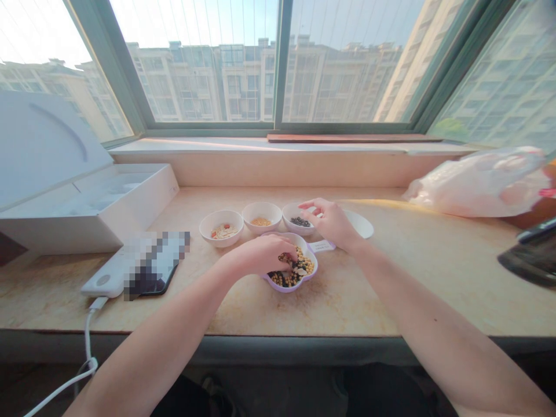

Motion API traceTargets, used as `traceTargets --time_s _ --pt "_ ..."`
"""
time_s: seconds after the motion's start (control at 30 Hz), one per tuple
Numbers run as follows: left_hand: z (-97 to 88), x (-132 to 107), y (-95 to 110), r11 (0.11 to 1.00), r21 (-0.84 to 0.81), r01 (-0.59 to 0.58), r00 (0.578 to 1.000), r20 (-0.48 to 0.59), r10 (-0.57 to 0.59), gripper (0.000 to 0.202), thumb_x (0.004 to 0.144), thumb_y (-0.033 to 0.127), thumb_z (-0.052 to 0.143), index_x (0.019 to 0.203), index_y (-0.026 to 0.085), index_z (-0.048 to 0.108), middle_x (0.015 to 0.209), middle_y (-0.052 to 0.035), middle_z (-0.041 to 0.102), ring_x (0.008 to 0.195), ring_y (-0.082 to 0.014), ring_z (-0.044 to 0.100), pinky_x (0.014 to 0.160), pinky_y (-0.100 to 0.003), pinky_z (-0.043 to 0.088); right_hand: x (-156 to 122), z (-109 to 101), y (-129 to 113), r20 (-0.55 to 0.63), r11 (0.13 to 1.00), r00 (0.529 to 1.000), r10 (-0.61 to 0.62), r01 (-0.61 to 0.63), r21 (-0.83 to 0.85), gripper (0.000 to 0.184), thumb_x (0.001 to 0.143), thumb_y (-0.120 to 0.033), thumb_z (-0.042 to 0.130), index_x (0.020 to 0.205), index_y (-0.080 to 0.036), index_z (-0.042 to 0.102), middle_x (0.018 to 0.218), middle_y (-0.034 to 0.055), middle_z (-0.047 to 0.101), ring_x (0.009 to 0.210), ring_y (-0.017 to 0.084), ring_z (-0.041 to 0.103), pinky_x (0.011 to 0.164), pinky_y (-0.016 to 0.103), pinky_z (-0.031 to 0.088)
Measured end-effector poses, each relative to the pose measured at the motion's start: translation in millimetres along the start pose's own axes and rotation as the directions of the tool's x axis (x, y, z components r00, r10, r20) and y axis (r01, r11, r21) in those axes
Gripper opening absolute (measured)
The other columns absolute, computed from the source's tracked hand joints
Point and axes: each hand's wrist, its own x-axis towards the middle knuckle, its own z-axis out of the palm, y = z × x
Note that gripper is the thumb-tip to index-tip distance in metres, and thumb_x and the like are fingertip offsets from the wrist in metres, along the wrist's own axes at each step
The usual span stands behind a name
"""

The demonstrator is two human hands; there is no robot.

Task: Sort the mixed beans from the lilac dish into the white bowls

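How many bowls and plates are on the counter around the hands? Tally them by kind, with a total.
Small white bowls: 3
Purple-edged bowl with a handle: 1
White plate, partly hidden: 1
Total: 5

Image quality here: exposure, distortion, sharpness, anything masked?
Head view, all remarks: upper-left sky burnt nearly white; left window post leans strongly, probably wide-angle stretch; a bright yellowish streak crosses the countertop near the plastic bag; beans in the purple-rimmed bowl look soft, but colours separate; mosaic covers much of the smartphone and part of the power bank.
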Motion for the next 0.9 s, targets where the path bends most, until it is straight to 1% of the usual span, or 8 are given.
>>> traceTargets --time_s 0.13,0.27,0.5,0.6,0.67,0.77,0.83,0.9 --pt "0.4 0 2 1.000 -0.014 -0.008 0.999 -0.037 0.008 0.019 0.085 0.006 0.065 0.073 0.021 0.070 0.079 0.0004 0.068 0.073 -0.0167 0.064 0.068 -0.030 0.048 -1 0 -1 0.014 1.000 1.000 -0.011 0.011 0.009 0.020 0.087 -0.029 0.069 0.101 -0.020 0.079 0.102 0.0088 0.079 0.077 0.020 0.064 0.078 0.037 0.055" --pt "-0.5 1 3 1.000 0.016 0.001 1.000 -0.009 -0.001 0.024 0.089 0.011 0.062 0.067 0.019 0.065 0.078 -0.0006 0.066 0.073 -0.0156 0.062 0.069 -0.029 0.047 -1 0 -3 0.022 1.000 1.000 -0.015 0.015 0.007 0.019 0.087 -0.027 0.069 0.101 -0.020 0.079 0.102 0.0088 0.079 0.075 0.020 0.064 0.078 0.037 0.054" --pt "-7.6 -3 7 0.997 0.027 0.066 0.995 -0.076 -0.064 0.015 0.093 0.016 0.061 0.082 0.019 0.070 0.091 -0.0021 0.071 0.081 -0.0156 0.066 0.075 -0.027 0.048 -1 -1 -6 0.009 1.000 1.000 -0.018 0.018 -0.004 0.018 0.088 -0.027 0.069 0.100 -0.020 0.079 0.101 0.0090 0.079 0.077 0.020 0.065 0.078 0.037 0.055" --pt "-15.9 -8 4 0.988 0.049 0.146 0.977 -0.166 -0.136 0.015 0.094 0.017 0.059 0.084 0.020 0.070 0.089 -0.0011 0.072 0.079 -0.0151 0.065 0.073 -0.027 0.048 -3 -2 -7 0.046 0.999 0.998 -0.051 0.051 -0.007 0.020 0.090 -0.029 0.067 0.103 -0.020 0.079 0.102 0.0088 0.079 0.076 0.020 0.066 0.077 0.037 0.054" --pt "-24.4 -13 -2 0.967 0.066 0.244 0.933 -0.287 -0.216 0.016 0.093 0.018 0.058 0.084 0.020 0.070 0.089 -0.0016 0.074 0.080 -0.0161 0.066 0.073 -0.027 0.048 -7 -4 -10 0.138 0.996 0.986 -0.090 0.092 -0.005 0.022 0.092 -0.032 0.066 0.105 -0.020 0.080 0.097 0.0075 0.079 0.073 0.019 0.065 0.074 0.036 0.053" --pt "-40.2 -23 -14 0.884 0.091 0.458 0.802 -0.471 -0.368 0.017 0.092 0.022 0.055 0.087 0.020 0.071 0.094 -0.0048 0.076 0.082 -0.0188 0.067 0.073 -0.030 0.050 -14 -4 -18 0.373 0.985 0.913 -0.164 0.171 0.014 0.028 0.093 -0.040 0.066 0.109 -0.022 0.080 0.087 0.0051 0.078 0.071 0.018 0.066 0.071 0.033 0.051" --pt "-49.6 -30 -23 0.784 0.115 0.611 0.719 -0.494 -0.488 0.019 0.090 0.019 0.053 0.093 0.019 0.072 0.095 -0.0075 0.077 0.085 -0.0212 0.068 0.074 -0.031 0.051 -20 -2 -25 0.514 0.971 0.831 -0.214 0.236 0.023 0.034 0.090 -0.044 0.071 0.115 -0.023 0.079 0.095 0.0057 0.079 0.080 0.020 0.069 0.077 0.034 0.052" --pt "-55.7 -37 -31 0.662 0.166 0.731 0.658 -0.429 -0.619 0.024 0.089 0.019 0.050 0.096 0.019 0.074 0.100 -0.0098 0.077 0.091 -0.0239 0.070 0.075 -0.032 0.051 -25 1 -31 0.608 0.948 0.747 -0.269 0.317 0.029 0.041 0.085 -0.045 0.076 0.120 -0.023 0.078 0.110 0.0073 0.079 0.097 0.024 0.070 0.088 0.036 0.052"
